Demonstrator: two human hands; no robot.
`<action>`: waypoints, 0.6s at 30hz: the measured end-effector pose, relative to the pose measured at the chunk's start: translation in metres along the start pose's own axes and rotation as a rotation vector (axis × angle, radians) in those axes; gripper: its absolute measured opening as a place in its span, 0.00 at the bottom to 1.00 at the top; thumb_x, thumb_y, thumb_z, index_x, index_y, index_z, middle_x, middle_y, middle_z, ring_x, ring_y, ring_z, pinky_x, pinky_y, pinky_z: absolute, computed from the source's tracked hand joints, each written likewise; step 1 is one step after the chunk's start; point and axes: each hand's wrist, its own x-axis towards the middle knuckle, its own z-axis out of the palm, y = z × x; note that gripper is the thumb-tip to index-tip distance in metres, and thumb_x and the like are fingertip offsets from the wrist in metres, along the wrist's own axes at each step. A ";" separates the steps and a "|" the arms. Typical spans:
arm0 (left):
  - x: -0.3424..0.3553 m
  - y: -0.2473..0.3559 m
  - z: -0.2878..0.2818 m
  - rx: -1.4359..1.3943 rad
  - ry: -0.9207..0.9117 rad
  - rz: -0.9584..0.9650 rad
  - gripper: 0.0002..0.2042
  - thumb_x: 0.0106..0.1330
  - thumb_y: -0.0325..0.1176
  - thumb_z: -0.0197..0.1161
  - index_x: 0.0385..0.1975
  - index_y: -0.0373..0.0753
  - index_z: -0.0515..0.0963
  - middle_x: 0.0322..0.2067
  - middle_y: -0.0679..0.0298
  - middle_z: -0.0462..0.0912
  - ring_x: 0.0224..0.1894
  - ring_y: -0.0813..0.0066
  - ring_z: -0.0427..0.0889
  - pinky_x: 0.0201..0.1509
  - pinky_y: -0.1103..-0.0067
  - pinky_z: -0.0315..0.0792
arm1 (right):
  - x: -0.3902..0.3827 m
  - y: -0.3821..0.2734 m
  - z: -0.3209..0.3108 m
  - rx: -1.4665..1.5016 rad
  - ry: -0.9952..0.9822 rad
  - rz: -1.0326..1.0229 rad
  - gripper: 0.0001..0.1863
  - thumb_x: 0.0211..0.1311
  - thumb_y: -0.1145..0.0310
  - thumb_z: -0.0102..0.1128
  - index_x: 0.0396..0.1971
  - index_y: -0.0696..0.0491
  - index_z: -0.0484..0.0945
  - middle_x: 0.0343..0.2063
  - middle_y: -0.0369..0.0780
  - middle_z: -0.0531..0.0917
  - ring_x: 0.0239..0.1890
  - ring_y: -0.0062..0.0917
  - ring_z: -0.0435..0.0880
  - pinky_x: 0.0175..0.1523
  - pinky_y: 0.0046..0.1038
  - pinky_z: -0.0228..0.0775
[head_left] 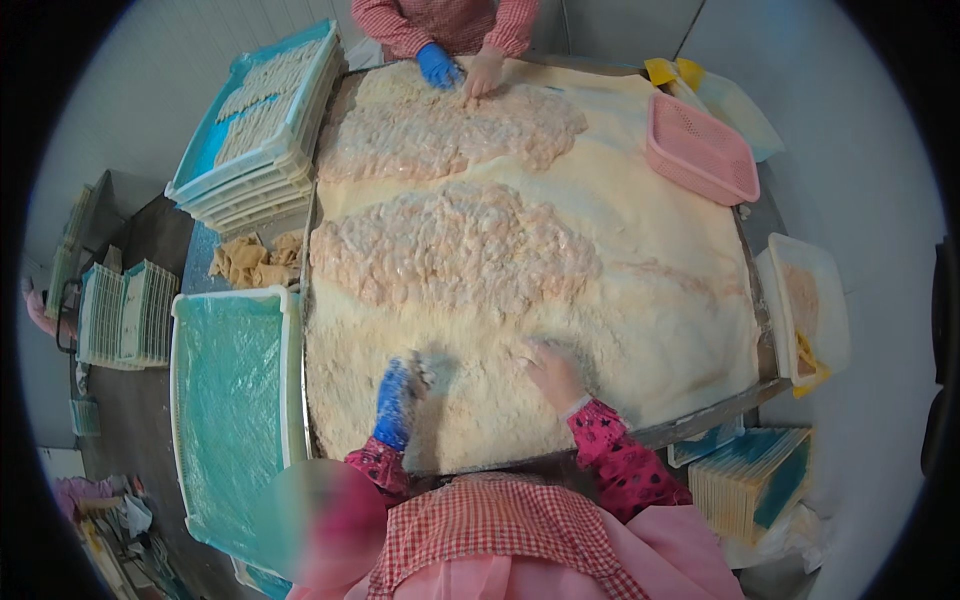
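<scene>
L hand (396,396), blue-gloved, half-curled — can't tell if gripping; R hand (555,372) loosely spread on powder (490,410) over the surface (715,413) — moist pale pieces (455,250) just beyond could clump, b/c they're packed tight w/ little powder between.

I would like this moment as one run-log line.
left hand: blue-gloved, at powder; right hand: at powder; ahead: pale moist pieces; leftward: green-lined tray

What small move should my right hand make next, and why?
Probably ease your right hand forward to the near edge of the glistening pale pile: the hand is low over the powdery layer, the pile lies just ahead, and no piece shows in that hand.
</scene>
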 end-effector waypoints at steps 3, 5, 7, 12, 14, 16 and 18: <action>-0.021 0.025 0.003 -0.047 0.117 0.101 0.13 0.66 0.41 0.50 0.41 0.39 0.70 0.32 0.65 0.74 0.32 0.73 0.73 0.40 0.76 0.69 | -0.004 0.007 0.026 0.019 0.042 -0.010 0.13 0.50 0.74 0.56 0.38 0.53 0.78 0.34 0.44 0.80 0.37 0.37 0.77 0.42 0.34 0.70; -0.021 0.034 -0.010 0.067 0.133 0.201 0.11 0.66 0.41 0.49 0.41 0.41 0.70 0.34 0.64 0.75 0.35 0.72 0.74 0.45 0.72 0.69 | -0.001 0.011 0.038 0.278 0.056 0.074 0.13 0.50 0.74 0.57 0.38 0.54 0.78 0.34 0.45 0.80 0.35 0.36 0.78 0.42 0.33 0.70; -0.024 0.021 -0.016 -0.036 -0.006 0.122 0.12 0.66 0.42 0.49 0.41 0.42 0.70 0.38 0.63 0.75 0.40 0.69 0.74 0.48 0.69 0.68 | 0.000 -0.002 0.046 0.755 0.075 0.327 0.13 0.50 0.74 0.58 0.38 0.55 0.78 0.34 0.44 0.81 0.34 0.35 0.77 0.44 0.31 0.70; -0.032 -0.016 0.039 -0.293 -0.111 0.115 0.19 0.67 0.44 0.46 0.54 0.44 0.64 0.55 0.57 0.67 0.57 0.58 0.66 0.58 0.62 0.63 | -0.006 -0.076 0.047 0.407 0.066 -0.191 0.12 0.52 0.72 0.61 0.39 0.52 0.79 0.32 0.38 0.81 0.36 0.27 0.79 0.45 0.26 0.71; -0.030 -0.022 0.049 -0.137 -0.126 0.334 0.23 0.67 0.46 0.45 0.60 0.45 0.58 0.58 0.56 0.63 0.58 0.58 0.65 0.58 0.62 0.62 | -0.013 -0.089 0.047 0.187 0.082 -0.410 0.12 0.54 0.68 0.60 0.40 0.50 0.79 0.32 0.38 0.81 0.36 0.26 0.79 0.45 0.28 0.70; -0.032 -0.010 0.052 -0.552 -0.291 0.063 0.27 0.68 0.48 0.41 0.63 0.44 0.51 0.61 0.58 0.57 0.60 0.60 0.61 0.60 0.66 0.61 | -0.014 -0.096 0.036 0.167 0.075 -0.378 0.14 0.56 0.64 0.58 0.42 0.48 0.79 0.32 0.37 0.82 0.36 0.27 0.79 0.46 0.33 0.70; -0.041 -0.003 0.072 -0.433 -0.338 -0.012 0.27 0.68 0.50 0.39 0.64 0.45 0.50 0.62 0.59 0.55 0.62 0.62 0.57 0.63 0.70 0.56 | -0.001 -0.093 0.033 0.158 0.084 -0.323 0.20 0.61 0.55 0.46 0.51 0.44 0.72 0.46 0.40 0.77 0.52 0.36 0.71 0.59 0.43 0.56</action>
